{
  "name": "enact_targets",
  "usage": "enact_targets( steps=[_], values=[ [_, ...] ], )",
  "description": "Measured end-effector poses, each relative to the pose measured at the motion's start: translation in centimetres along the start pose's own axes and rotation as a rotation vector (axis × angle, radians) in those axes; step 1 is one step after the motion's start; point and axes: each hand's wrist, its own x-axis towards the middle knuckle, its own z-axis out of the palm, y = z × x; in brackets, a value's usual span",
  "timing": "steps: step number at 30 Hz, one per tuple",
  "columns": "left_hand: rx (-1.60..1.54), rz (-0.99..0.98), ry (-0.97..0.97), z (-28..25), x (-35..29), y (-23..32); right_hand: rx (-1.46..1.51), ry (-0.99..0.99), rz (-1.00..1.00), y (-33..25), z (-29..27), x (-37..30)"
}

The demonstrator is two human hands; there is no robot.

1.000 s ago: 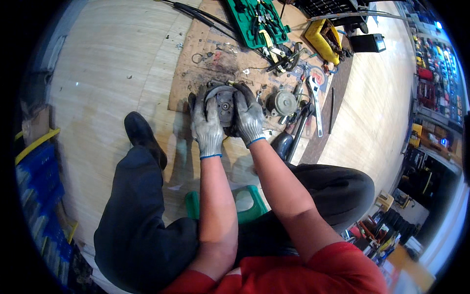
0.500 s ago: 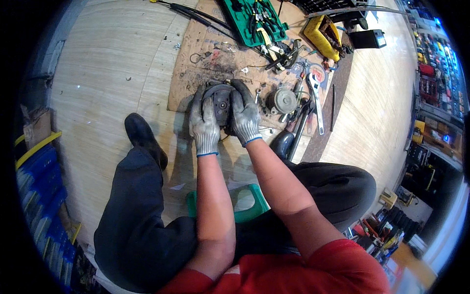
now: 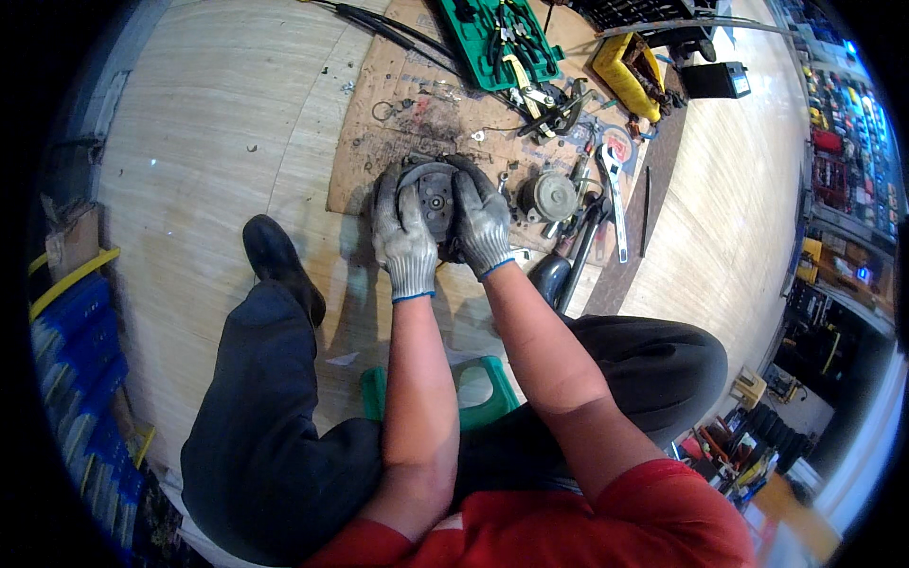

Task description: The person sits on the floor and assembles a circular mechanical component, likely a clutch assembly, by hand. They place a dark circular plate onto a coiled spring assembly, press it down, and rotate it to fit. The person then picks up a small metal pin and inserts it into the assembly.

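Between my hands is a dark, greasy compressor (image 3: 436, 203), its round pulley face with a central hub and small holes turned up. My left hand (image 3: 404, 227), in a grey work glove with a blue cuff edge, wraps round its left side. My right hand (image 3: 482, 220), gloved the same way, grips the right side with the fingers reaching over the far rim. The underside is hidden. Just right of my right hand lies a round, light grey metal part (image 3: 550, 197), and a small spanner (image 3: 503, 182) lies between them.
Stained cardboard (image 3: 365, 142) covers the floor under the work. A large adjustable wrench (image 3: 615, 204) and a thin dark rod (image 3: 647, 213) lie at the right. Farther off are a green tool case (image 3: 483, 47), locking pliers (image 3: 530, 92), a yellow container (image 3: 625, 71) and a black box (image 3: 715, 80).
My left hand has shifted a little to the right and tilted inward along the compressor's side. My right hand stays on the other side, and the compressor barely moves.
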Motion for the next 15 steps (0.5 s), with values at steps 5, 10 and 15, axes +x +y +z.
enact_targets(
  steps=[5,10,15],
  values=[
    [0.044,0.055,0.021,0.0,0.0,-0.1,-0.006,0.017,-0.018,-1.1,0.4,-0.6],
    [-0.251,-0.077,0.029,1.3,-0.1,-1.4,0.100,0.058,-0.004,-0.5,0.9,-0.5],
    [-0.449,-0.170,0.074,2.0,0.1,-2.1,0.075,0.082,-0.047,0.1,1.1,-0.4]
  ],
)
